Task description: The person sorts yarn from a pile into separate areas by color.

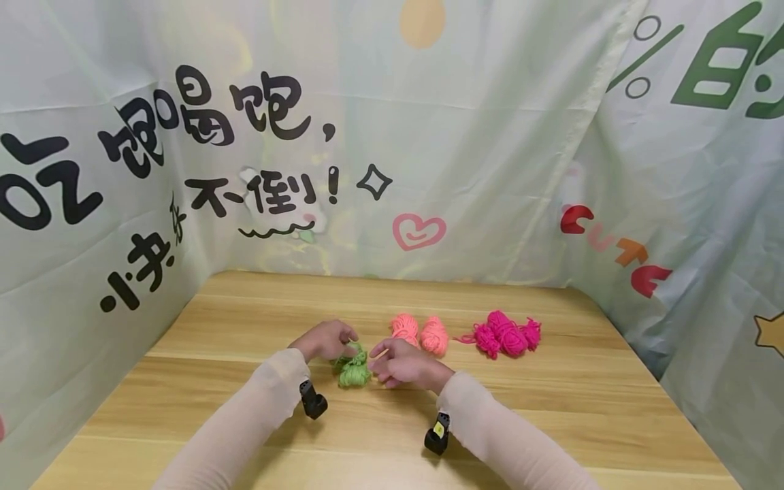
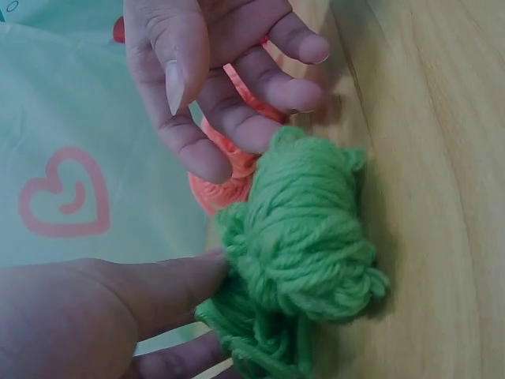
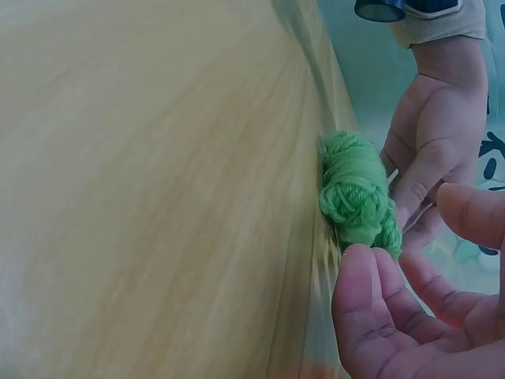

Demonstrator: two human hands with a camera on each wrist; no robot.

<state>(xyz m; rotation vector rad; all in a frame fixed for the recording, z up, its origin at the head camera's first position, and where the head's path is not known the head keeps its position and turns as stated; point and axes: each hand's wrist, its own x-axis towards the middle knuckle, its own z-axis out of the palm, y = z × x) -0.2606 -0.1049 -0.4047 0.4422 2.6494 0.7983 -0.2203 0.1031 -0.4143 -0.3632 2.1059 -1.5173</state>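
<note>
On the table lies a bundle of green yarn (image 1: 354,372), its strands wound thickly; in the left wrist view a plump green skein (image 2: 308,229) stands in front of a darker green one (image 2: 264,335). My left hand (image 1: 327,340) is at the bundle's far left side, its straight thumb (image 2: 170,288) touching the yarn and its other fingers partly hidden. From the right, my right hand (image 1: 404,364) reaches toward the yarn with loosely bent, spread fingers. In the right wrist view its fingertips are right at the near end of the yarn (image 3: 355,185), holding nothing.
Behind my right hand sit two coral yarn skeins (image 1: 434,336). Farther right is a cluster of magenta yarn skeins (image 1: 510,335) with a loose strand. A printed cloth (image 1: 478,170) hangs around the back and sides of the wooden table (image 1: 551,422).
</note>
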